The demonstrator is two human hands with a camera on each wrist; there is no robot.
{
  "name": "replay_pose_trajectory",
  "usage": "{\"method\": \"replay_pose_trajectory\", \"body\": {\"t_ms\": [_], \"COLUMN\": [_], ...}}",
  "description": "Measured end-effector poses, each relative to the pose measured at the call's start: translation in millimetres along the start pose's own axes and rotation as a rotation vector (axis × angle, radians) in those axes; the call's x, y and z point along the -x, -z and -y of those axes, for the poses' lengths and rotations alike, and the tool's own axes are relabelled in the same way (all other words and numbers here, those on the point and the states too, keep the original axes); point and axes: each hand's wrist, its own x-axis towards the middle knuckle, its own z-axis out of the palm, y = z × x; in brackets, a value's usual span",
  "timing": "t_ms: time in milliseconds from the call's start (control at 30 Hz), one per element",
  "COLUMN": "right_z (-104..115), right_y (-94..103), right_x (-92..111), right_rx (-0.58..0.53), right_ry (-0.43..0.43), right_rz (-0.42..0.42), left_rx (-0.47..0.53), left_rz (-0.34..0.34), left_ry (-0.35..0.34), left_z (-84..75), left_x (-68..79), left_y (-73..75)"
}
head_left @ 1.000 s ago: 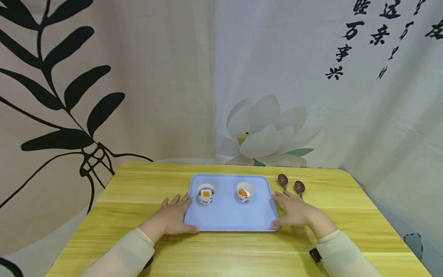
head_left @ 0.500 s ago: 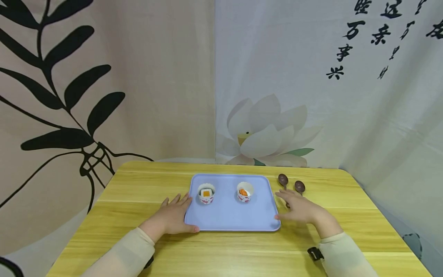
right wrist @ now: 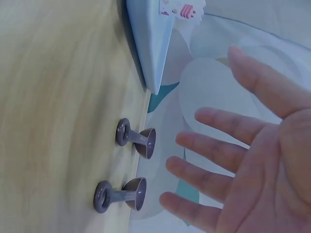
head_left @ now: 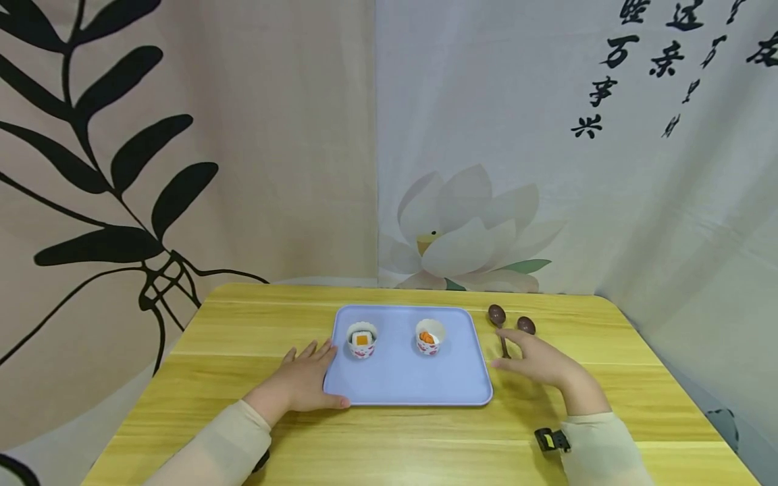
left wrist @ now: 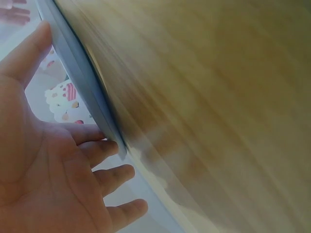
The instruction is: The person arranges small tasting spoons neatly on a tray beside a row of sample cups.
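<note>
Currently, pale-blue rectangular tray (head_left: 398, 379) between two hands, on yellow wood-grain bench (head_left: 395, 445). Left hand (head_left: 304, 381) loose, fingers spread, touching tray's left end. Right hand (head_left: 541, 363) loose, fingers outstretched, just off tray's right end. Nearer left hand, white printed cup (head_left: 362, 352) holding white-and-orange cube (head_left: 362, 339); nearer right, matching cup (head_left: 428, 349) holding orange pieces (head_left: 427, 337). Two glossy dark-brown spoons (head_left: 497, 314) just beyond right hand.
</note>
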Motion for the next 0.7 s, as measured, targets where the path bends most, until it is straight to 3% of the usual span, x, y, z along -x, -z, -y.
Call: {"method": "replay_pose_trajectory", "body": {"t_ms": [367,533,700], "right_z": [-17,-26,-33], "right_y": [3.6,1.6,0.3], "right_x": [-3,-4,-4], "right_rx": [0.01,-0.038,-0.102], "right_ry": [-0.13,-0.179,-0.218], "right_rz": [-0.124,-0.227,-0.268], "left_rx": [0.0,0.006,0.01], "left_rz": [0.001,0.0,-0.004], "left_ry": [-0.001,0.0,0.0], "left_z": [-2.8,-2.7,-2.0], "left_x": [-0.1,0.9,1.5], "left_y": [1.7,1.8,2.2]}}
